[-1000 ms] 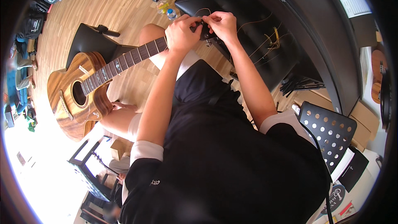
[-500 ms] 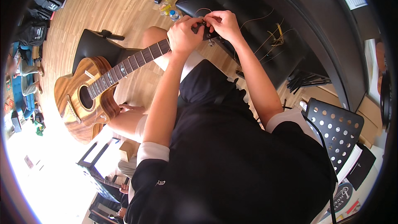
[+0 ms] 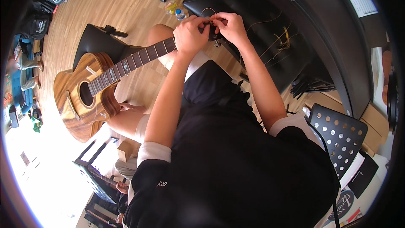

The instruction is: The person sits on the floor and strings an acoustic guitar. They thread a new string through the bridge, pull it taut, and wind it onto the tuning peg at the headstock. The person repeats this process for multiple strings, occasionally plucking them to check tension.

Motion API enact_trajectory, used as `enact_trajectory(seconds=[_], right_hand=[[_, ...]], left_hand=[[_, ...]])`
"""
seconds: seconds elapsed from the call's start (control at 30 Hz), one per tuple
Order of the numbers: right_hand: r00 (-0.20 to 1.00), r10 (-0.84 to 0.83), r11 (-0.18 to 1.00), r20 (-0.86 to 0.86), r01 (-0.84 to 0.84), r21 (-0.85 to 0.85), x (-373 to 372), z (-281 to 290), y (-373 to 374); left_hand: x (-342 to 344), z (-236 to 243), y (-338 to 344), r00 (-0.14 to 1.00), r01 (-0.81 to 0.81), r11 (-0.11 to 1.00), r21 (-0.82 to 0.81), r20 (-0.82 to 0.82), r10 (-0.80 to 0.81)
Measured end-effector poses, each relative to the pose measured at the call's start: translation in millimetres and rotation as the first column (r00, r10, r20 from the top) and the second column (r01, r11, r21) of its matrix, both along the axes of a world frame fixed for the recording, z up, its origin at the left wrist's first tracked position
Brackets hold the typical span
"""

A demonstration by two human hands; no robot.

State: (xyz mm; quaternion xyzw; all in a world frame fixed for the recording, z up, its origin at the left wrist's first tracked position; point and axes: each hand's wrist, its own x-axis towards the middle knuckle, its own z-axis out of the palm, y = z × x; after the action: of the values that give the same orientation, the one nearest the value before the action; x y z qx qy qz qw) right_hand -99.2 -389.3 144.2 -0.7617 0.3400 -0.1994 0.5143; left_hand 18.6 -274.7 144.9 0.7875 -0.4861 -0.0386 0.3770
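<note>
A brown wooden acoustic guitar [image 3: 90, 112] slants across my lap, its body at the left and its fretboard [image 3: 137, 59] rising toward my hands. No strings show along the fretboard. My left hand [image 3: 190, 36] is closed round the dark headstock [image 3: 215, 35], hiding part of it. Beside it, the fingers of my right hand [image 3: 231, 27] are pinched together over the headstock. A thin guitar string [image 3: 207, 9] loops out at these fingertips; its end is hidden. Metal tuning pegs [image 3: 217, 43] stick out under my right hand.
Loose strings and a yellowish coil [image 3: 286, 41] lie on the black bench [image 3: 249, 0] beyond my hands. A water bottle [image 3: 179, 14] stands on the wood floor. A perforated black music stand [image 3: 335, 137] is at the right; another person's hand [image 3: 122, 187] is at a guitar, lower left.
The view has shifted slightly, and the guitar body sits a little further left and higher. Both hands stay at the headstock, with only small finger movement.
</note>
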Motion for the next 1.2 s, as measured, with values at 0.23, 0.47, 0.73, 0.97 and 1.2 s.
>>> enact_trajectory(seconds=[0.23, 0.47, 0.73, 0.97, 1.2], right_hand=[[1.000, 0.001, 1.000, 0.001, -0.001, -0.021, -1.9, -5.0, 1.2], [0.999, -0.030, 0.985, 0.045, 0.037, -0.166, -1.7, -16.7, 4.7], [0.991, -0.084, 0.991, 0.100, 0.093, -0.092, -0.9, -10.5, 11.2], [0.986, -0.053, 0.961, 0.158, 0.093, -0.260, -6.6, -13.3, 16.0], [0.991, -0.081, 0.969, 0.108, 0.103, -0.223, -11.0, -12.9, 13.1]], left_hand=[[1.9, -0.5, -0.1, 0.999, -0.006, 1.000, -0.013, -0.050, 0.005], [-1.2, 2.8, -3.4, 0.998, -0.019, 1.000, -0.014, -0.059, 0.018], [5.1, 3.9, -9.2, 0.984, -0.063, 0.989, 0.131, -0.157, 0.084], [8.4, 7.1, -13.8, 0.984, -0.090, 0.975, 0.202, -0.132, 0.118], [14.1, 6.3, -13.8, 0.971, 0.080, 0.972, 0.221, -0.237, -0.026]])
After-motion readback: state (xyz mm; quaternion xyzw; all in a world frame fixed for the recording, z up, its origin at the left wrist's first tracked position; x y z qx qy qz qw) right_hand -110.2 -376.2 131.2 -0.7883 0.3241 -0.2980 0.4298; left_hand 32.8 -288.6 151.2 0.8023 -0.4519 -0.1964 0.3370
